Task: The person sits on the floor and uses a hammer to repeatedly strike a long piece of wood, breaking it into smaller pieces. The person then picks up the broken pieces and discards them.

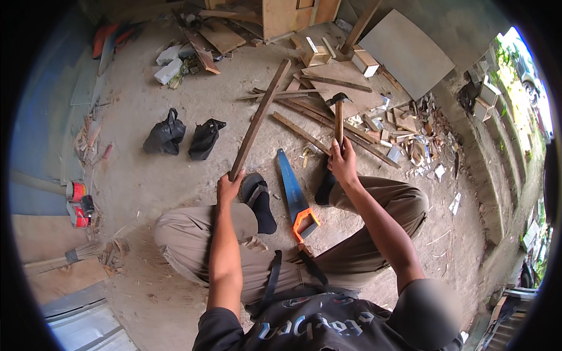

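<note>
Bare concrete floor (140,175) lies open to the left, broken only by two black bags (182,137). Between the feet, a handsaw (295,196) occupies the gap. Far and right, crossed wooden slats (319,114) and a scrap pile (413,137) block passage. A long batten (257,120) runs diagonally far-left of the saw.

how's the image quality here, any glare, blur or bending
Head view: strong fisheye bend, the long wooden strip in the left hand curves slightly; black vignette rings the frame; the outdoor patch at right is overexposed; soft even daylight on the floor; the hammer in the right hand looks sharp.
</note>
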`<move>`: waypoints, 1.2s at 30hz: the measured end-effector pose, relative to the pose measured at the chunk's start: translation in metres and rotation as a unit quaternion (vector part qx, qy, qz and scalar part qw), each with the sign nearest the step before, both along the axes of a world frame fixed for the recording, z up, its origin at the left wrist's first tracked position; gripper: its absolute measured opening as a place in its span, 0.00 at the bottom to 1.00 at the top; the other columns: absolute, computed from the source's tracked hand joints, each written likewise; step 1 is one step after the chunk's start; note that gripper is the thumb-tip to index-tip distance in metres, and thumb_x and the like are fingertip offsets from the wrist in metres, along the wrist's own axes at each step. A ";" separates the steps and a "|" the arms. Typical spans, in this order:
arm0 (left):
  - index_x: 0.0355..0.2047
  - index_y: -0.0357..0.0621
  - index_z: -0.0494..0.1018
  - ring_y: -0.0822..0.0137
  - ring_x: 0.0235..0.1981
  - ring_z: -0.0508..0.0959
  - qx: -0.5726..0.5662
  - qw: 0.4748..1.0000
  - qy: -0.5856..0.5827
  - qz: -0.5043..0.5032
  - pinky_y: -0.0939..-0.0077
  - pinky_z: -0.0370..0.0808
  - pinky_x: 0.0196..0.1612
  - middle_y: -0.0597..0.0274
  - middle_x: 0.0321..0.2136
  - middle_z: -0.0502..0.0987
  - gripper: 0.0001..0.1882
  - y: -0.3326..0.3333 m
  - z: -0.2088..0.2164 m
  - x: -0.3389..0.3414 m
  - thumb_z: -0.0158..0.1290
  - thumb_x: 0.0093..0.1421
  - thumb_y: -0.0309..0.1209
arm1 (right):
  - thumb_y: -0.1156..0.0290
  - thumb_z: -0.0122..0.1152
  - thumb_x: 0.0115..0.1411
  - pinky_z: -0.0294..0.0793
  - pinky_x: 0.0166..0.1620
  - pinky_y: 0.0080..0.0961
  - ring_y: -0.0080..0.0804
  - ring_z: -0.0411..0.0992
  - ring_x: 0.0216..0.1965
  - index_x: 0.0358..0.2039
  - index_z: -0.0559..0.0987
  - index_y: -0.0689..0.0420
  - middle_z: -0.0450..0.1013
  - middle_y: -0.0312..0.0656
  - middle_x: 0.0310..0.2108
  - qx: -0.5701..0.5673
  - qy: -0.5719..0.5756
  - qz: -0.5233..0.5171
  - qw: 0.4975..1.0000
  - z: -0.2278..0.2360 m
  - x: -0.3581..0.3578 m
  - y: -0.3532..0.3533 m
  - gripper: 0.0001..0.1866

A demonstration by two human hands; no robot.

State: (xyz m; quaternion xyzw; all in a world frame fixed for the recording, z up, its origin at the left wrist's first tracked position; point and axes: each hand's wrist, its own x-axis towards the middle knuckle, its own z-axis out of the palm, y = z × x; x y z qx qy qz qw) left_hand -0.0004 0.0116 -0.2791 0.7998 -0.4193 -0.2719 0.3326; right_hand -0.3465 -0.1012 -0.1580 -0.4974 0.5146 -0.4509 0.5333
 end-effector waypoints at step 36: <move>0.25 0.47 0.66 0.67 0.20 0.66 -0.596 0.672 0.310 0.313 0.68 0.67 0.30 0.65 0.16 0.67 0.54 -0.014 0.205 0.181 0.22 0.40 0.89 | 0.49 0.63 0.62 0.73 0.38 0.33 0.34 0.75 0.34 0.54 0.71 0.71 0.75 0.53 0.32 0.148 0.201 0.225 0.942 -0.043 -0.009 0.050 0.36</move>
